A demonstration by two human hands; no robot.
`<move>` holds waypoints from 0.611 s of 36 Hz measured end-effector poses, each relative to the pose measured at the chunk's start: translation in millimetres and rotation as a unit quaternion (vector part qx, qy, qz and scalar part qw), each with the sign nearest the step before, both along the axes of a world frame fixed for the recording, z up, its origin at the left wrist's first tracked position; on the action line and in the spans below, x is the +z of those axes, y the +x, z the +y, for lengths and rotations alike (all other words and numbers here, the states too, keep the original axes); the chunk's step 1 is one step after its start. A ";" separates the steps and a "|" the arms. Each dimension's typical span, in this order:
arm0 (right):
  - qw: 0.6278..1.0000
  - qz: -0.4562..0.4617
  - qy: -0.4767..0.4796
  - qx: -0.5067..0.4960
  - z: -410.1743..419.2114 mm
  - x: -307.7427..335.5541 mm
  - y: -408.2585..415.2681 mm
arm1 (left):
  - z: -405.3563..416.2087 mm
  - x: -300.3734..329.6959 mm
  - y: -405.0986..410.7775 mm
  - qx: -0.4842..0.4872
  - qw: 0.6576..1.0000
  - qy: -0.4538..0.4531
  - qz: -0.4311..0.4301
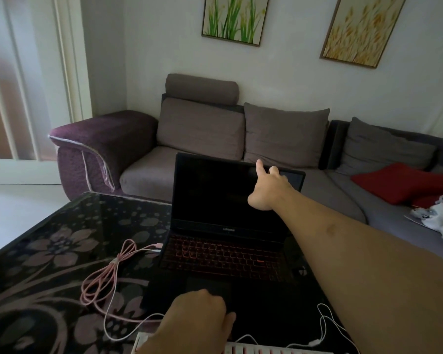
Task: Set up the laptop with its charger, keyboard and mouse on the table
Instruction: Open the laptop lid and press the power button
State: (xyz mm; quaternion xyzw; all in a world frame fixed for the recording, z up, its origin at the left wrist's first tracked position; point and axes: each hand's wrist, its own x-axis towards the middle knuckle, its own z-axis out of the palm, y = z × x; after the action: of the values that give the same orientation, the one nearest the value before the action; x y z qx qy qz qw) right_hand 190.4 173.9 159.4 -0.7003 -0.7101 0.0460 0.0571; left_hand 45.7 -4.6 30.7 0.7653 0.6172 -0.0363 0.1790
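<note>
A black laptop (215, 200) stands open on the floral table (49, 251), its screen dark and its keys glowing red. My right hand (269, 186) grips the top edge of the screen, fingers curled behind it and thumb up. My left hand (202, 312) rests on the laptop's front edge by the touchpad, fingers curled over it. A pink cable (108, 277) runs in loops from the laptop's left side toward a pink and white keyboard (266, 350), partly hidden at the bottom edge. A white cable (325, 325) lies at the right. No mouse is visible.
A purple and grey sofa (202, 139) stands right behind the table, with a red cushion (404, 182) and white items (440, 218) on its right part. A doorway is at the left. Two framed pictures hang on the wall.
</note>
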 end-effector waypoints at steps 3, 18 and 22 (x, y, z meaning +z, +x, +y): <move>1.000 0.009 -0.002 0.001 -1.1 1.3 -0.6 | 0.5 1.4 -0.3 0.001 1.000 0.008 -0.001; 0.982 0.112 0.079 0.128 -49.2 -25.0 35.0 | 2.6 -0.1 17.3 -0.007 0.988 0.133 -0.077; 0.976 0.122 0.069 0.169 -83.5 -33.5 69.8 | -0.7 10.5 36.3 -0.009 0.980 0.158 -0.124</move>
State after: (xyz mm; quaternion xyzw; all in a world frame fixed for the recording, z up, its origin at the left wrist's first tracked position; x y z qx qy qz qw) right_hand 260.1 90.4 125.9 -0.5536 -0.8073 0.0911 0.1829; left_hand 82.1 -5.3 41.2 0.7882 0.5812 0.1551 0.1300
